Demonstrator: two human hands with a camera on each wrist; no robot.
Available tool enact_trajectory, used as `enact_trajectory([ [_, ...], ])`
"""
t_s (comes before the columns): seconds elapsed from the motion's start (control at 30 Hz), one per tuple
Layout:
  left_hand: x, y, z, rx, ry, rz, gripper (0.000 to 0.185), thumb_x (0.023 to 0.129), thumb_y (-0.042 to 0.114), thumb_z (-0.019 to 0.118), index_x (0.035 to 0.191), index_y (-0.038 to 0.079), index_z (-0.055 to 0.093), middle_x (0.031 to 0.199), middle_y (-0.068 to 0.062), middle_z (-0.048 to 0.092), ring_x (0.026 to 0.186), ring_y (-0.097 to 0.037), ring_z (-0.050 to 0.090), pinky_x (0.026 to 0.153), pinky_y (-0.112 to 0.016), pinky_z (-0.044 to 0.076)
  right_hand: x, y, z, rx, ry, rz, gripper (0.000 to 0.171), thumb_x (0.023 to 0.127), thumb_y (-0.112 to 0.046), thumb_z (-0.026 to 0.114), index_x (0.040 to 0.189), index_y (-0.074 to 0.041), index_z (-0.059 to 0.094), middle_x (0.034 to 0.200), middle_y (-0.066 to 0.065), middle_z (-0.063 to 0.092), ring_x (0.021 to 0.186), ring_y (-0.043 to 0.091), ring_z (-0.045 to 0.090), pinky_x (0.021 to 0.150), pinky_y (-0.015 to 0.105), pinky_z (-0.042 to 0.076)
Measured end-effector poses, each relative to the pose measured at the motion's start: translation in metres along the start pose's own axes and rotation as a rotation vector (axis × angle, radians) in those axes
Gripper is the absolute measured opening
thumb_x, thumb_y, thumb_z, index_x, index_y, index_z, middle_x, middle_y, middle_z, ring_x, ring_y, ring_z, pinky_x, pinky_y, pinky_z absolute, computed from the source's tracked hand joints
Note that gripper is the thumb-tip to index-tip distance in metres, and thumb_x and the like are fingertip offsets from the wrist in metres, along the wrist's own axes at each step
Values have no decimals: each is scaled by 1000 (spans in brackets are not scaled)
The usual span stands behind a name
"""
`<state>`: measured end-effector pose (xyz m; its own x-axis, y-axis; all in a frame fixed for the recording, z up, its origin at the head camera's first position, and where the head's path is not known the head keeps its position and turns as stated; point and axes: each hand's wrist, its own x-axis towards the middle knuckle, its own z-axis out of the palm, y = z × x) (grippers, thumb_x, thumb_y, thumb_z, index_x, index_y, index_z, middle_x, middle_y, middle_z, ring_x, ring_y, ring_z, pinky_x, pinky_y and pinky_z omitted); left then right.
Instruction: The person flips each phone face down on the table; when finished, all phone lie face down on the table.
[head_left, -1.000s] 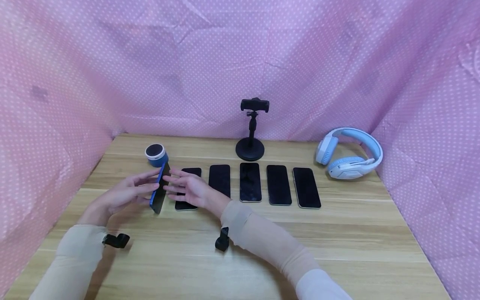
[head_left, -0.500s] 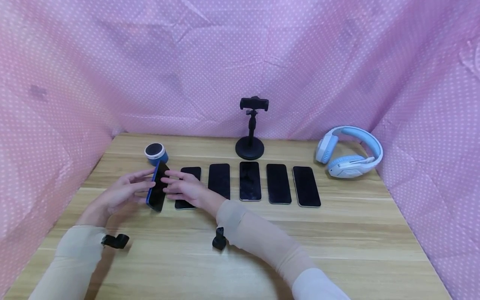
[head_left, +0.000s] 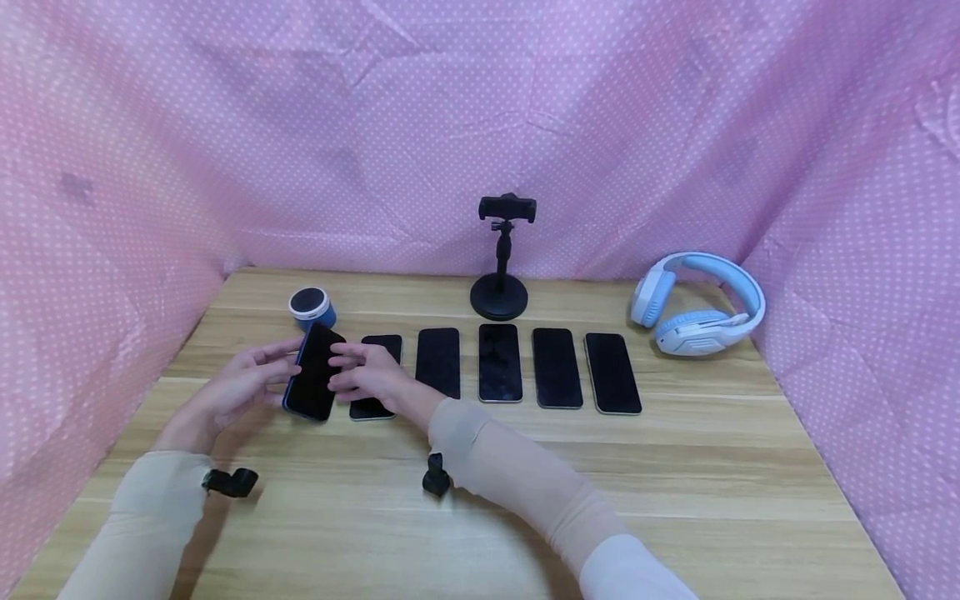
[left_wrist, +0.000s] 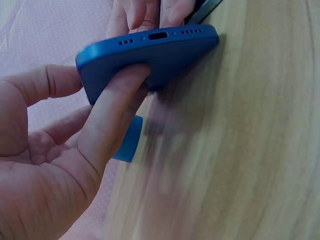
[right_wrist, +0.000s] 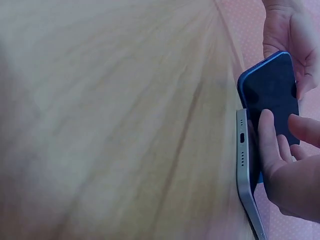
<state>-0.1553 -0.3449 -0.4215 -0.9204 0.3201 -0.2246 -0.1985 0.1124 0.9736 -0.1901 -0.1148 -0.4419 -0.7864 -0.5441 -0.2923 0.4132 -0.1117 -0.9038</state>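
Note:
A blue phone [head_left: 311, 379] with a black screen is held above the table in my left hand [head_left: 240, 387]. The left wrist view shows a finger pressed on its blue back [left_wrist: 175, 60] and another digit against its edge. The phone is tilted, its screen angled towards the head camera. My right hand [head_left: 382, 383] has its fingers stretched out by the phone's right side, overlapping the screen in the right wrist view; firm contact is hard to tell. Under the right hand lies another phone [head_left: 371, 410], partly hidden. Its pale edge [right_wrist: 243, 150] appears in the right wrist view.
More dark-screened phones lie in a row, among them a middle one [head_left: 500, 362] and the rightmost [head_left: 613, 375]. Behind stand a blue-and-white round speaker [head_left: 312, 308] and a black phone stand [head_left: 501, 275]. Light-blue headphones [head_left: 697, 308] rest at the back right. Pink dotted cloth [head_left: 375, 150] surrounds the wooden table [head_left: 525, 500].
The blue phone has turned from nearly edge-on until its screen faces the head camera more. Its lower end has swung left. The right hand has shifted slightly left.

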Motion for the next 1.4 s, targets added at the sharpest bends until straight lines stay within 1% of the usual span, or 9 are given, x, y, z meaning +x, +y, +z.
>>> enact_trajectory([
  [0.23,4,-17,-5,-109,-82,31,59,106,0,45,154,-16,14,130,6,66,111,-17,67,87,-40,59,2,6,7,-134,17,-45,58,85,18,69,139,1,59,127,7,62,82,24,71,75,38,63],
  [0.37,5,-22,-4,-174,-79,41,57,105,-3,47,153,-14,20,130,2,67,112,-20,67,86,-41,60,3,6,10,-266,29,-71,59,85,18,70,141,1,58,129,10,62,76,32,73,67,32,62],
  [0.57,4,-22,-4,-237,-46,47,52,104,-4,48,151,-10,27,127,0,68,111,-18,67,84,-37,60,4,5,9,-401,41,-85,59,85,14,73,141,3,56,74,13,69,68,33,73,61,28,61],
  [0.67,4,-23,-6,-242,-34,35,55,104,-4,48,152,-12,23,125,2,69,110,-17,67,84,-36,60,3,3,10,-489,47,-85,58,87,8,75,141,2,57,64,15,67,65,30,73,58,26,60],
  [0.97,-4,-26,-11,-41,65,-86,69,102,1,55,155,-13,14,118,13,67,103,-10,68,81,-35,61,4,0,18,-641,90,-73,60,85,1,80,141,-4,59,58,4,68,51,17,68,52,24,58],
  [1.1,-3,-25,-12,98,100,-98,66,102,4,56,156,-11,20,128,-1,64,100,-6,66,82,-33,61,6,1,20,-863,129,-109,62,85,-11,84,142,-10,60,58,-5,66,45,6,64,82,12,52],
  [1.17,-2,-24,-12,167,110,-102,64,103,5,55,155,-11,22,135,-13,60,99,-5,66,81,-33,61,7,1,20,-983,152,-131,64,84,-17,86,142,-14,60,67,-7,69,48,4,64,95,8,43],
  [1.27,-1,-23,-13,230,123,-117,61,104,7,53,155,-10,25,138,-25,55,97,-5,66,81,-33,61,8,1,22,-1128,187,-157,66,82,-25,88,142,-18,62,99,-7,74,81,-4,68,102,13,39],
  [1.4,-1,-24,-13,286,151,-118,57,104,9,54,152,-12,30,126,-20,63,91,-6,66,78,-31,61,10,2,23,-1231,200,-175,66,81,-32,88,141,-20,62,127,-7,67,119,4,52,99,17,44],
])
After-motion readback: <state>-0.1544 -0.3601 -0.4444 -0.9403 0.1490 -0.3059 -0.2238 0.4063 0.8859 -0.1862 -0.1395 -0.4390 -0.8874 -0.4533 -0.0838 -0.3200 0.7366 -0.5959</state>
